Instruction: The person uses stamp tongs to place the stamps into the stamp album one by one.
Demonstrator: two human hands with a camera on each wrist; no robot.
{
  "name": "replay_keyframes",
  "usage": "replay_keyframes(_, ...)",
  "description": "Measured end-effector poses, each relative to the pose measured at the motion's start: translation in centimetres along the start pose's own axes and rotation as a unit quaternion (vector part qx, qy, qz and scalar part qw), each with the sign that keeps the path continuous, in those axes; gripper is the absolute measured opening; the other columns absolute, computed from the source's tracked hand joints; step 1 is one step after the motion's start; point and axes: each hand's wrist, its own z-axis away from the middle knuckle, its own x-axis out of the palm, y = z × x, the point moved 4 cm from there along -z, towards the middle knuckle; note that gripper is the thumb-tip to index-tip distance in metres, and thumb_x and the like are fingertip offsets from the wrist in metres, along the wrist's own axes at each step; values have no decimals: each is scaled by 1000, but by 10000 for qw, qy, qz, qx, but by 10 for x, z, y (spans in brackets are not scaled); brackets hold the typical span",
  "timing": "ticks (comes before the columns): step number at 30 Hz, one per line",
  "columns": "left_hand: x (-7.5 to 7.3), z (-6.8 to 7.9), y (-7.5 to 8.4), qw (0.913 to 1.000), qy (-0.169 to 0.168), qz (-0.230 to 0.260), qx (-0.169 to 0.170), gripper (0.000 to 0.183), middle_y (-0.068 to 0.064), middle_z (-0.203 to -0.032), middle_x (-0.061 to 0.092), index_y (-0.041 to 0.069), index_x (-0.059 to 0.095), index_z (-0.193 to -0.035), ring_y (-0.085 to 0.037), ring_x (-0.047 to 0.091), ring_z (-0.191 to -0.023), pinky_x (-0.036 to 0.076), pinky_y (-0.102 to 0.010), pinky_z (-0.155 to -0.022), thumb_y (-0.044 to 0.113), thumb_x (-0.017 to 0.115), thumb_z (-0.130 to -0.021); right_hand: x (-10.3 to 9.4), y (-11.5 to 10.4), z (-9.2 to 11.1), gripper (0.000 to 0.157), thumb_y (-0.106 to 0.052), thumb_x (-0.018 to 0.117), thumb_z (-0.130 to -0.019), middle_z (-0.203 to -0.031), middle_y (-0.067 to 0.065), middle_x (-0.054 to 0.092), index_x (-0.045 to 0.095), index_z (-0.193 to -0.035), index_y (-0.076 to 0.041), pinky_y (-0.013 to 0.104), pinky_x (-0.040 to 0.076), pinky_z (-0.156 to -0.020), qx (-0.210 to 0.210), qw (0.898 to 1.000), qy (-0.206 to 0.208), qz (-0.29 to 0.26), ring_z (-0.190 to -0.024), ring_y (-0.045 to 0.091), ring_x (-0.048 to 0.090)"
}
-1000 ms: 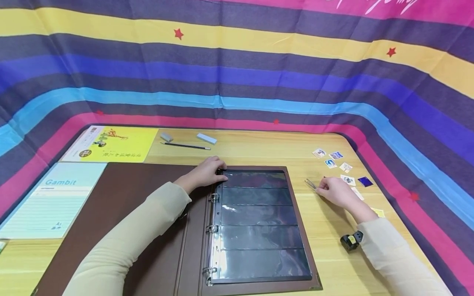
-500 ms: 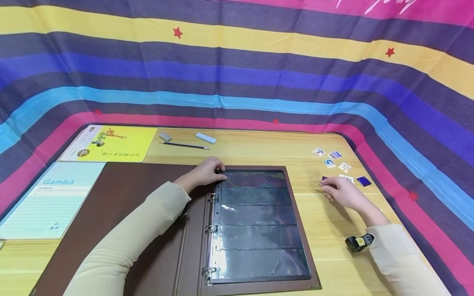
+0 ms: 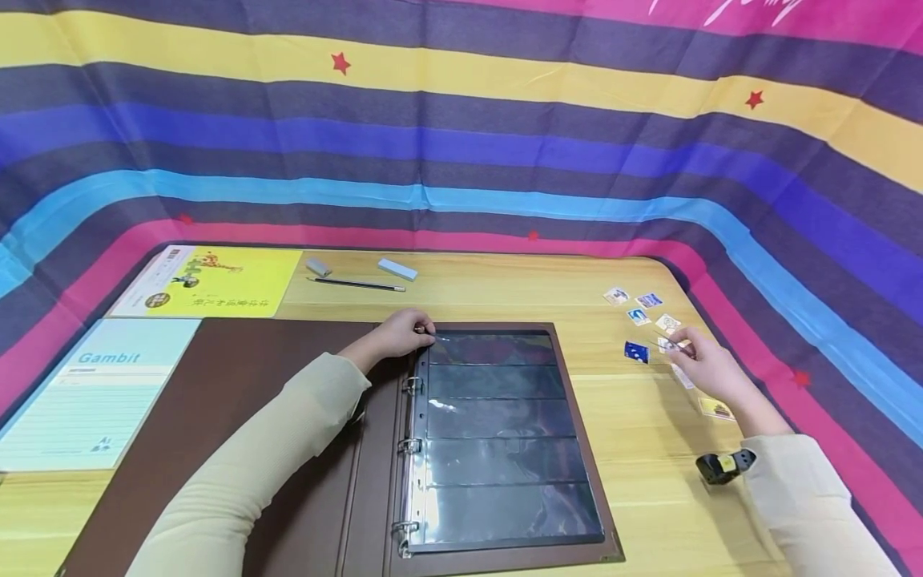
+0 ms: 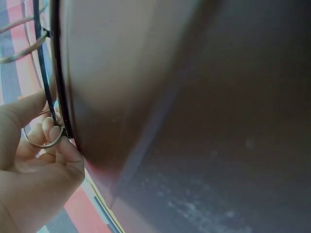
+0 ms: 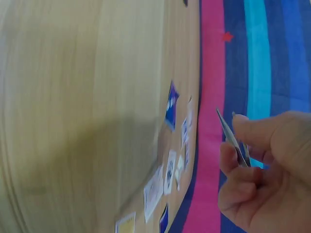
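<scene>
An album (image 3: 231,377) with a brown cover and ring binding lies spread on the table. On its right side is a dark page (image 3: 501,421) with clear pockets. My left hand (image 3: 399,333) grips the page's upper corner by the top ring (image 4: 44,138), thumb and fingers around the edge. My right hand (image 3: 710,370) pinches metal tweezers (image 5: 230,135) above several small stamps, their tips apart with nothing seen between them. A dark blue stamp (image 3: 637,352) lies just left of the tweezers; a yellow stamp (image 3: 715,408) lies below the hand, which partly hides others.
A pencil (image 3: 360,284), an eraser (image 3: 397,268) and a small grey block (image 3: 317,267) lie at the back. A yellow booklet (image 3: 245,280) and a pale notebook (image 3: 101,393) are at the left. A striped cloth (image 3: 461,160) hangs behind the table.
My right hand has moved right with the tweezers, from beside the page to over the stamps. The blue and yellow stamps have come into fuller view. My left hand stays at the page corner.
</scene>
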Motion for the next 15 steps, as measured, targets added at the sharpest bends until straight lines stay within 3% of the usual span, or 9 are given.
replay_keyframes(6,0,1,0,10000,90,-13,-12,9,-4,-80,50,3,55,-85,-16,44,-67,37,-29,-62,10,54,-79,-3,15,-7,21,-16,49,-83,-65,8,48,41,-96,-1,31,33,-49,251,9987,-202,393,-54,17,42)
replay_keyframes(15,1,1,0,9998,119,127,-92,10,-5,-81,49,3,54,-87,-17,43,-70,37,-29,-63,9,53,-80,3,22,-26,15,-11,52,-80,-76,10,54,51,-89,1,31,37,-53,-281,9963,-660,469,-63,18,47)
